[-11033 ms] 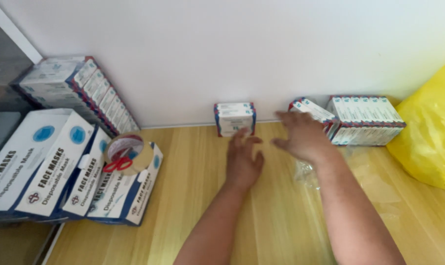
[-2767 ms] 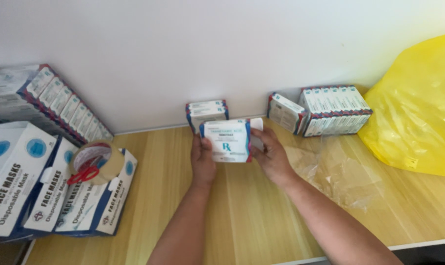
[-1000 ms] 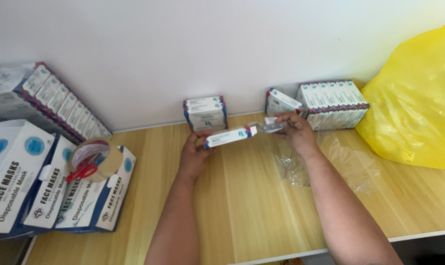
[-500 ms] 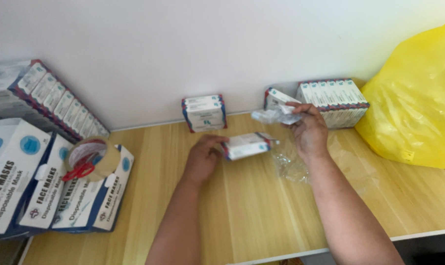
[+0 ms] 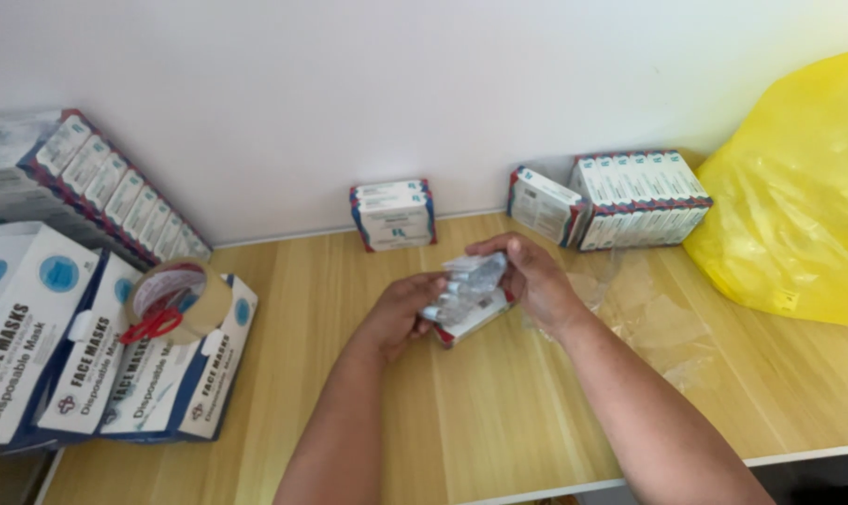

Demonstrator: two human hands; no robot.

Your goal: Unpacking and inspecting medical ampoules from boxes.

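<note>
Both hands meet over the middle of the wooden table (image 5: 499,411). The left hand (image 5: 401,313) is curled around the near end of a small white box (image 5: 466,313) with red and blue edges, and holds it a little above the table. The right hand (image 5: 531,276) comes from the other side, and its fingers pinch a crumpled bit of clear plastic wrap (image 5: 475,273) that sits on top of the box. The box is tilted and partly hidden by the wrap and the fingers. Against the white wall (image 5: 424,84) behind the hands stands another small box (image 5: 393,214) of the same kind, all by itself. To the right of it is a row of small boxes (image 5: 634,198) packed close together, with one more box leaning at its left end. A flat sheet of clear plastic (image 5: 653,323) lies on the table near the right arm. A big yellow bag (image 5: 798,206) fills the right side. On the left lie big white and blue mask boxes (image 5: 78,346), and a roll of brown tape (image 5: 176,299) with a red holder rests on top of them. More packs of small boxes (image 5: 97,182) lean against the wall in the far left corner.
</note>
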